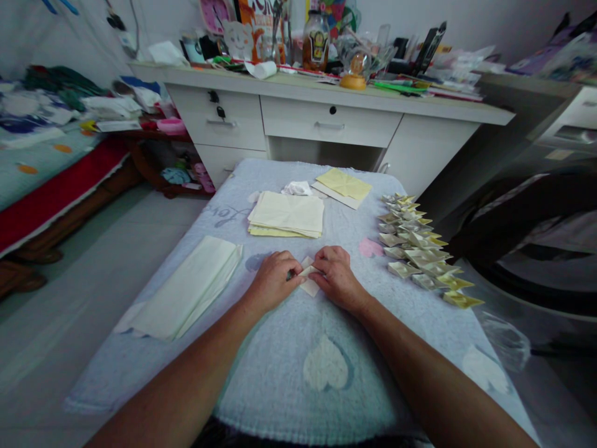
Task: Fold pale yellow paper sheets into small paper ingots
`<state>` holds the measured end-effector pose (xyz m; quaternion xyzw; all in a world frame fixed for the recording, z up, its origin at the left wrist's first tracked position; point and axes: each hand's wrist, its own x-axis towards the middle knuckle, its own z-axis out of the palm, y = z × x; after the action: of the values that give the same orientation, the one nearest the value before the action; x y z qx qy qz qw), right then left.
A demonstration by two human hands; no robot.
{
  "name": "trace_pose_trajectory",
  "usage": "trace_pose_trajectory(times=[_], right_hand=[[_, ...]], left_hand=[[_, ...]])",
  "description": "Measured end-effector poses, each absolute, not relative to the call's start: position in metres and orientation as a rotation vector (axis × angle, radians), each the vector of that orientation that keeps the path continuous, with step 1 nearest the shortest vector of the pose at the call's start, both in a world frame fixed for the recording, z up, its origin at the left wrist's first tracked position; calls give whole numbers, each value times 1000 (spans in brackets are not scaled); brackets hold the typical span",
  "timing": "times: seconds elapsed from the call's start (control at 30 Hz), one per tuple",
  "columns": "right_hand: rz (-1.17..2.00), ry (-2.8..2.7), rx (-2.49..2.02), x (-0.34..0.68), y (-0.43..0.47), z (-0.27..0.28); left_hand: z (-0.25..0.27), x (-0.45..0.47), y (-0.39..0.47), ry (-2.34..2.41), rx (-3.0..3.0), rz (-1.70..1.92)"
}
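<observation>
A small folded piece of cream paper [310, 286] lies on the cloth-covered table between my hands. My left hand [276, 278] pinches its left side with thumb and forefinger. From the other side, my right hand [339, 277] has its fingers closed on the paper's right part. Fingertips cover some of the folds. Beyond the hands sits a stack of cream and yellow paper sheets [286, 211]. Off to the right stand rows of several folded paper boats [422, 252], cream and yellow.
A folded white paper bundle [191, 289] lies on the left. Yellow and white sheets [344, 185] and a crumpled white tissue [297, 188] are at the back. Behind the table stands a white desk [326, 118] crowded with jars and other items. A bed [51, 168] is far left.
</observation>
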<state>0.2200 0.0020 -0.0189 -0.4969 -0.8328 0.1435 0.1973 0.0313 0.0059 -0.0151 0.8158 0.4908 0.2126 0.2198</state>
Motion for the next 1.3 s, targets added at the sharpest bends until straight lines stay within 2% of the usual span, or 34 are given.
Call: trace_pose_trajectory(times=[0.23, 0.6, 0.87, 1.3], right_hand=[[499, -2237, -1448, 221, 2, -15], [445, -2322, -1485, 221, 3, -15], [529, -2213, -1555, 234, 5, -12], [435, -2117, -1728, 230, 7, -21]], left_hand=[[-15, 31, 6, 1355, 2251, 606], [-15, 29, 6, 1440, 2206, 612], [-14, 28, 4, 1544, 2216, 578], [-16, 32, -1, 1701, 2334, 447]])
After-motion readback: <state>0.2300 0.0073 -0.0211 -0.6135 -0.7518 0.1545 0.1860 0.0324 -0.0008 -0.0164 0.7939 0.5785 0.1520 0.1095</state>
